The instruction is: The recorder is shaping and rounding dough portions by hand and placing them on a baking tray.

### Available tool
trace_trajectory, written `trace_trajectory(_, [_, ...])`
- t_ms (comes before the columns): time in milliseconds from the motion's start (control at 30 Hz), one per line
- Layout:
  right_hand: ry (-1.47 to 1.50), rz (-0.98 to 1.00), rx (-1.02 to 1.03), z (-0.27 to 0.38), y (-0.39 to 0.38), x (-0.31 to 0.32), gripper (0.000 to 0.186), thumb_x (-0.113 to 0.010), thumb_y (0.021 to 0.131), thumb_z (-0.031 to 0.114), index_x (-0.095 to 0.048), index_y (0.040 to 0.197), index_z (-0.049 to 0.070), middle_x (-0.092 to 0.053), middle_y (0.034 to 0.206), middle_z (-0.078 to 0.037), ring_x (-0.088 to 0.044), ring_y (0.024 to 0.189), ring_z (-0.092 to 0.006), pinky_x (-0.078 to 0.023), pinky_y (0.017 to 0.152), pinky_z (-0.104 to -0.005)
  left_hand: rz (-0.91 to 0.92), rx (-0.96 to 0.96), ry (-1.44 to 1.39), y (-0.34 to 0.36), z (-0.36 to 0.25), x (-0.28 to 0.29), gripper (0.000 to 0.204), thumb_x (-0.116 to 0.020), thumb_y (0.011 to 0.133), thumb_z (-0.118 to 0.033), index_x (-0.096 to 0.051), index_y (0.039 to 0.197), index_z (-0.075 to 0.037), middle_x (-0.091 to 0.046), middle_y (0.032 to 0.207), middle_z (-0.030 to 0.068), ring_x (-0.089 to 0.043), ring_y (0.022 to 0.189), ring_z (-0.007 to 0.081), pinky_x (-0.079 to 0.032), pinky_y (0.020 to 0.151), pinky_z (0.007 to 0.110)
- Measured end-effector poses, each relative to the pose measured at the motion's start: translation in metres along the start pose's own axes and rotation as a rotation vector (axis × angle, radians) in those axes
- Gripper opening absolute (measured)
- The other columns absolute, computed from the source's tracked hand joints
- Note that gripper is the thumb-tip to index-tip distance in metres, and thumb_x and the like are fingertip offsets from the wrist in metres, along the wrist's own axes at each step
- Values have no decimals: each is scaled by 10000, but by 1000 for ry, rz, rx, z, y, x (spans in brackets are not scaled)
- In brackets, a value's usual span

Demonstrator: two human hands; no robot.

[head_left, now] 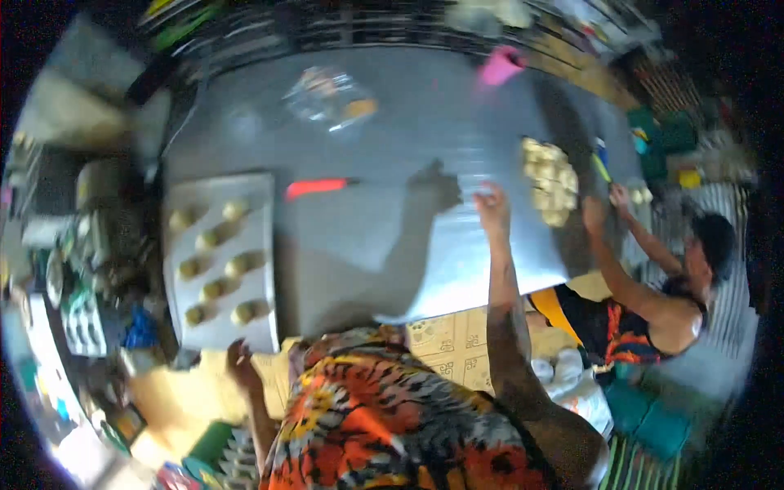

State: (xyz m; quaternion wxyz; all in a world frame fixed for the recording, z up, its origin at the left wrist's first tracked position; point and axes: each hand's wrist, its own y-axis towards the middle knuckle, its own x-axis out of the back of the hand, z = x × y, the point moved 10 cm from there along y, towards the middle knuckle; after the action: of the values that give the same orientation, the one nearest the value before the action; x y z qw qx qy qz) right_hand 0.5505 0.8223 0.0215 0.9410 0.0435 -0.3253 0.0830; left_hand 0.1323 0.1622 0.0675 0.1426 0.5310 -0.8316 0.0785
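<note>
My right hand (pixel 493 211) is raised over the shiny metal table (pixel 392 114), its fingers loosely bent and apart; I see nothing in it. It is to the left of a cluster of pale dough pieces (pixel 551 181). My left hand (pixel 240 359) hangs low by the near edge of a metal tray (pixel 265 237). It is dark and blurred, so its finger pose is unclear. Several round dough balls (pixel 235 210) sit spaced apart on that tray. Between tray and right hand lies a red-handled tool (pixel 317 189), probably a knife, its tip blurred.
Clear plastic bags (pixel 331 96) and a pink cup (pixel 501 67) are toward the far side of the table. At the right, a co-worker (pixel 645 286) has both hands near the table's edge, close to a yellow-green handled tool (pixel 602 167). Green containers (pixel 649 416) stand at lower right.
</note>
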Motion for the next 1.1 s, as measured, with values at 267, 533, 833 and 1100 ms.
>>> trace_trajectory(267, [-124,351,227,210,-150,-245,404,-696,977,280,-666,1365,172,-609,735,-58,-570,579,-208,-490,552,-366,76,154,270,30,-44,33,166,-640,1005,-72,-747,1133,-80,-723,922,17,-607,783,132,-479,701,282])
trace_trajectory(533, [-159,427,-279,162,-96,-319,397,-729,914,460,-697,1051,89,-663,740,-105,-685,729,-283,-569,620,-423,240,116,209,60,-35,75,189,-657,956,-6,-733,1121,-56,-706,915,23,-568,727,133,-466,663,271])
trace_trajectory(833, [-84,590,253,205,-275,-307,217,-648,993,220,-544,1125,83,-591,853,-75,-576,655,-202,-467,532,-371,269,25,163,60,-17,35,281,-692,929,-20,-713,1206,-69,-685,1137,83,-622,789,188,-532,708,307])
trace_trajectory(1100, [37,870,219,276,-425,-289,299,-573,1053,108,-481,1334,64,-622,794,-105,-632,635,-231,-452,525,-391,509,-46,81,79,-2,-23,415,-730,885,-9,-681,1292,-71,-658,1234,103,-689,893,258,-590,812,344])
